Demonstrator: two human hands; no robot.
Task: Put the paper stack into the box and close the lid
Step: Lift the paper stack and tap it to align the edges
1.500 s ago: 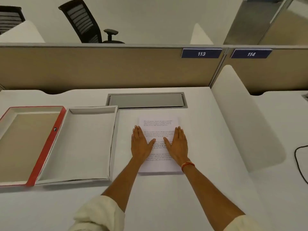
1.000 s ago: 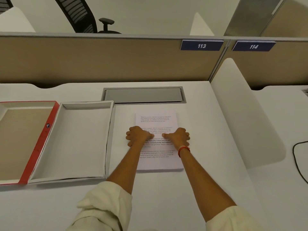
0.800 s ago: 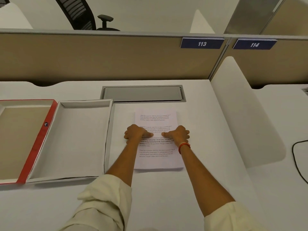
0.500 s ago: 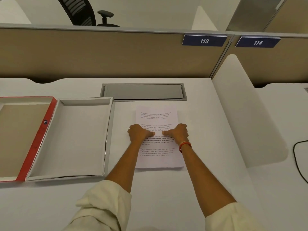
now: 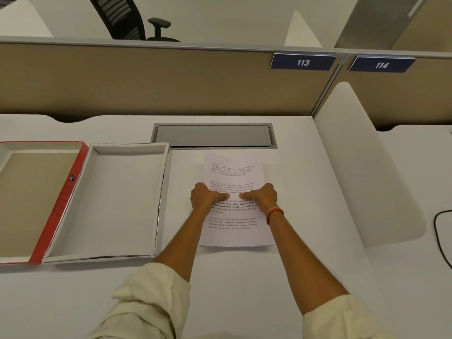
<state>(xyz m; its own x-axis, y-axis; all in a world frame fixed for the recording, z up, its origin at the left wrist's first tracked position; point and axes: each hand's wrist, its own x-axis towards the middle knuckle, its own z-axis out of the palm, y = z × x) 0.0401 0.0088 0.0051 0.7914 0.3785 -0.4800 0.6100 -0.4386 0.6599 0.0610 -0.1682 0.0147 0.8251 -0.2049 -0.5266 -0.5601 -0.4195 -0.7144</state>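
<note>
Lying open and flat, well to the left of both hands: red-edged lid (image 5: 36, 201), hinged along its right side to the white box (image 5: 107, 204), tray bare and facing up. Just right of the box wall, left hand (image 5: 208, 198) curled over the left edge of the paper stack (image 5: 234, 216), thumb stretched along the top sheet, fingers tucked at or under the edge; whether the sheets are truly pinched, cannot tell. Same posture mirrored on the right hand (image 5: 263, 198), thumb pointing inward, red thread band on the wrist, fingers folded at the right edge. Between the 2 thumbs, only a narrow gap of printed text. Stack resting on the white desk (image 5: 244, 277), long axis running away from the body, parallel to the long axis of the box. Judged step: gathering the stack for a lift. Key relation: box to the left of the stack, left hand nearer to it, so a plain sideways carry with no turn should suffice, clearing the near wall before lowering. Risk, as a guess: loose sheets fanning or sagging mid-carry. Beyond the fingertips, a grey cable hatch (image 5: 214, 135) and the tan partition (image 5: 146, 81).
</note>
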